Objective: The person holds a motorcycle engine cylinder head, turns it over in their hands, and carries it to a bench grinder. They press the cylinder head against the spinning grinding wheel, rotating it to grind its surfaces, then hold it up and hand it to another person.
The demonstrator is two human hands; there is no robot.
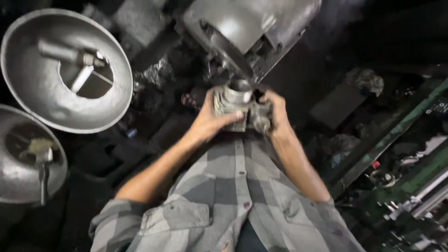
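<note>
A grey metal engine cylinder block (238, 100) with a round bore on top is held in front of my chest, below a large grey machine housing (247, 28). My left hand (210, 121) grips its left side, thumb laid across the front. My right hand (276, 112) clasps its right side, fingers wrapped around the edge. My grey checked shirt (233, 196) fills the lower middle of the view.
Two grey metal bowl-shaped dishes (60, 93) (18, 177) with tools lying in them sit at the left. Dark, greasy floor and parts surround the machine. A green metal rail or frame (396, 130) with small metal parts runs along the right.
</note>
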